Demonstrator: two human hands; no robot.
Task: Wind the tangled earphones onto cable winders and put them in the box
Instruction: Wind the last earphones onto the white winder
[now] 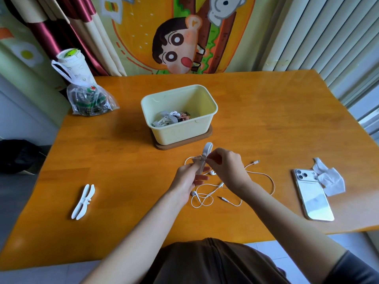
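My left hand [187, 179] holds a white cable winder [205, 152] upright above the table, just in front of the box. My right hand [225, 167] pinches the white earphone cable at the winder's middle. The rest of the earphones [205, 198] lie in loose loops on the table below both hands, with an earbud and a jack plug showing. A second white cable [264, 175] with a connector curves off to the right. The pale yellow box [180, 117] stands on a brown lid and holds several wound earphones. A spare white winder [83, 201] lies at the left.
A white phone [312, 194] lies face down at the right, next to a crumpled tissue [330, 179]. A plastic bag [90, 99] and a white cup [71, 62] stand at the table's back left corner. The wooden table [287, 119] ends close to my body.
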